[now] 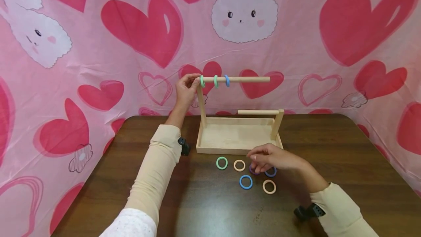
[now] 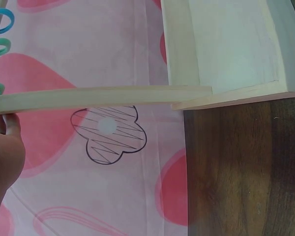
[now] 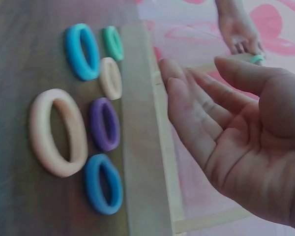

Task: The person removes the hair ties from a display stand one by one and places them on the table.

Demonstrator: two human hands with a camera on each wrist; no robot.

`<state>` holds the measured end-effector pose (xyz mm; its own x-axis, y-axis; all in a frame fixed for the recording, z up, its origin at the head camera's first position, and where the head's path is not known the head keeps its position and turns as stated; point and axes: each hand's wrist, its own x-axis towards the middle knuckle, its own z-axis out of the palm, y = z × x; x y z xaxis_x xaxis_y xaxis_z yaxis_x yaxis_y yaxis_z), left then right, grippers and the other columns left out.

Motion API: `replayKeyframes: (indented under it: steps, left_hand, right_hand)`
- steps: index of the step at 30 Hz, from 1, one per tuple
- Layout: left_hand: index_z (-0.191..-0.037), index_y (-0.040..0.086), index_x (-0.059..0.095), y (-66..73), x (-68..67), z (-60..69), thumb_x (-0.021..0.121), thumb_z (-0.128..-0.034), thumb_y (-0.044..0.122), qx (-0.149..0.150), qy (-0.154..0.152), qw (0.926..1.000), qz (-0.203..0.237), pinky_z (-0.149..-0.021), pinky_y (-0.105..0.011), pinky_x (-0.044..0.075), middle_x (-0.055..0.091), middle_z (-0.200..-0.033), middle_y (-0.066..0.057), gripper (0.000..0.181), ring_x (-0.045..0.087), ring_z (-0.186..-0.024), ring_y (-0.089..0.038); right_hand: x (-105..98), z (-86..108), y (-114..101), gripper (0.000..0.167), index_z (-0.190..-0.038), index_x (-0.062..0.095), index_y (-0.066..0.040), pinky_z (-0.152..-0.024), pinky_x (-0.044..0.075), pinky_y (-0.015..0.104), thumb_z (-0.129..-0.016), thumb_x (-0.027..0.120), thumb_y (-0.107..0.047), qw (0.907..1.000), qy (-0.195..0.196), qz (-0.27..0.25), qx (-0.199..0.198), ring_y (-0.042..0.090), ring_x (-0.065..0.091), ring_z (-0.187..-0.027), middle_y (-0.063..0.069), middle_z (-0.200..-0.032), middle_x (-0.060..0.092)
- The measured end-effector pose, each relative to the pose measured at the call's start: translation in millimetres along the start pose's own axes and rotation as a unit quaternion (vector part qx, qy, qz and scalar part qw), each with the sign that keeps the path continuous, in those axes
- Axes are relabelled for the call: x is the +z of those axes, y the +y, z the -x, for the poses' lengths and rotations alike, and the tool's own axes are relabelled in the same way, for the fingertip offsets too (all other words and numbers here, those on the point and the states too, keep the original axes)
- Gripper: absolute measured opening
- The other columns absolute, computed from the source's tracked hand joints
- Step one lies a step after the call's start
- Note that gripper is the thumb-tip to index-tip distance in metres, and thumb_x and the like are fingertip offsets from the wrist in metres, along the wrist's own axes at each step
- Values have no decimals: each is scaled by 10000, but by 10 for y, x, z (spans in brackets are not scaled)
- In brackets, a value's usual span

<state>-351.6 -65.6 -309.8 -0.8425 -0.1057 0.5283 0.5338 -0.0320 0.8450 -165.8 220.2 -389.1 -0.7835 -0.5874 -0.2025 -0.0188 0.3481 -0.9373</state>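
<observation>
The left hand (image 1: pixel 186 87) pinches one end of the rod (image 1: pixel 251 79), beside three rings (image 1: pixel 227 84); the right hand (image 1: pixel 272 156), fingers relaxed, empty, hovers near loose rings (image 3: pixel 41 132).

Premises: an indoor tabletop work area screened by cloth; whether it belongs to a home, an office or a lab cannot be determined. A pink cloth (image 1: pixel 236 58), printed with red hearts (image 1: pixel 156 28) and white rabbits (image 1: pixel 245 21), hangs behind the far edge and along the left and right sides. Creases and folds identify it as draped fabric. The work surface is a dark brown wood-grain table (image 1: pixel 197 200) with rounded far corners and a pale sheen at its near middle. Small black devices (image 1: pixel 185 146) worn at both wrists indicate a recording setup.
</observation>
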Motion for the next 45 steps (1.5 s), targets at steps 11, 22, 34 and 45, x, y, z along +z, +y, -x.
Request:
replayKeyframes:
  steps: [11, 22, 34, 45]
  left_hand:
    - [-1114, -156, 668, 2, 4, -13, 646, -941, -59, -1, 38, 10000, 85, -751, -109, 521, 646, -806, 220, 200, 608, -799, 35]
    - [-1115, -160, 662, 24, 2, -6, 642, -943, -64, -54, 71, 9999, 99, -767, -112, 529, 643, -810, 204, 198, 615, -804, 20]
    - [-1116, -156, 667, 2, -9, -5, 645, -942, -58, -9, 22, 10000, 81, -755, -117, 522, 642, -800, 216, 201, 607, -798, 19]
    - [-1109, -160, 667, -8, 4, 5, 649, -944, -48, 81, 13, 9999, 103, -765, -117, 526, 646, -805, 220, 201, 619, -797, 34]
  right_hand:
    - [-123, -163, -259, 405, -1320, 494, 194, -801, 628, 295, -1057, 519, -114, 9878, 1105, -289, -1056, 71, 748, -858, -30, -966, 740]
    - [-138, -364, -463, 349, -1343, 541, 81, -807, 622, 257, -1065, 504, -127, 9619, 2120, -684, -1584, 40, 752, -870, -126, -965, 749]
    - [-213, -746, -658, 289, -1256, 556, 107, -740, 616, 211, -1016, 570, -54, 9064, 3441, -1340, -2052, 21, 735, -749, -132, -834, 735]
    - [-214, -1094, -724, 237, -1167, 610, 49, -601, 599, 202, -941, 656, -2, 8544, 4405, -1640, -2213, -4, 694, -652, -163, -750, 714]
